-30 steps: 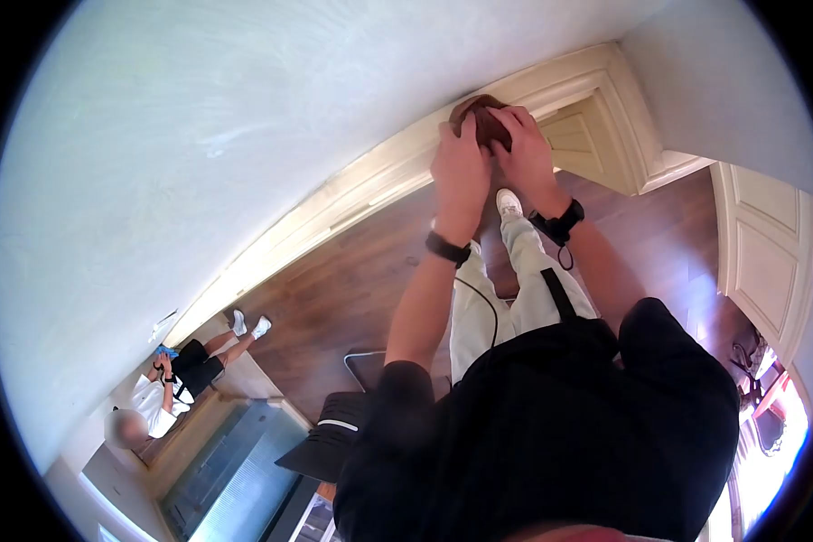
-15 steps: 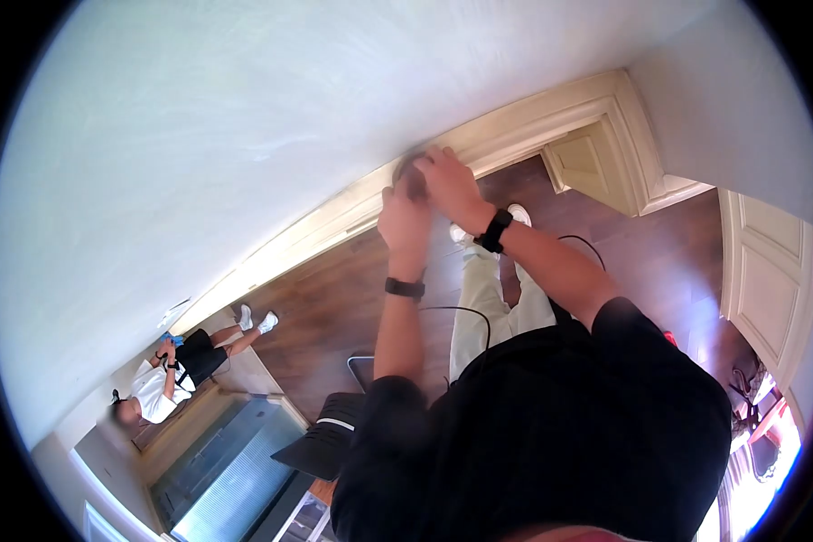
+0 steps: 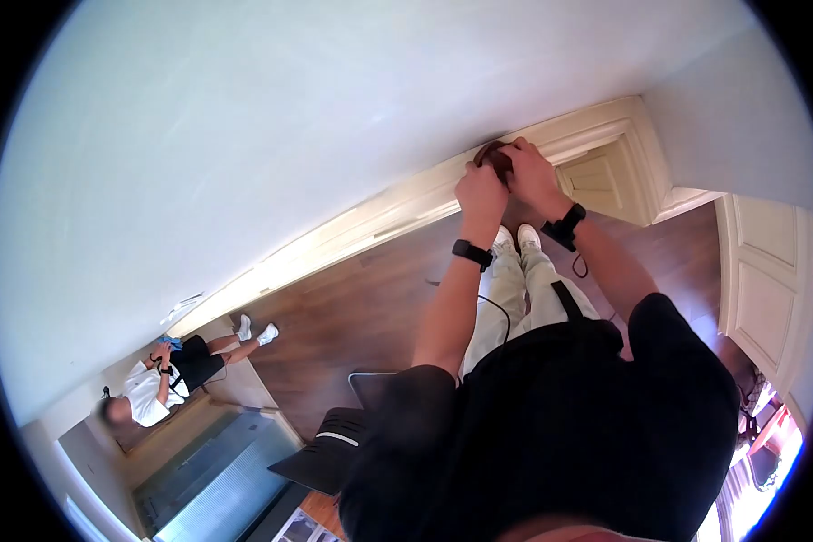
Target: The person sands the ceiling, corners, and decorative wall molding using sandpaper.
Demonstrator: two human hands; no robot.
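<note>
A dark reddish-brown, rounded object (image 3: 494, 156) is pressed against the cream moulding (image 3: 415, 191) where it meets the pale wall; its kind I cannot make out. My left hand (image 3: 481, 191) grips its lower left side, fingers curled. Around its right side close the fingers of my right hand (image 3: 531, 172). Both wrists wear black bands, and thin dark cables hang near them.
A cream panelled door (image 3: 598, 181) stands behind the moulding, with another panelled door (image 3: 768, 262) at the right. Dark wooden floor (image 3: 334, 316) lies below. A black chair-like piece (image 3: 330, 443) is at lower left. Another person (image 3: 163, 384) in a white shirt holds something blue.
Both hands and the brown object have moved right along the moulding, towards the door corner. My feet have come closer together.
</note>
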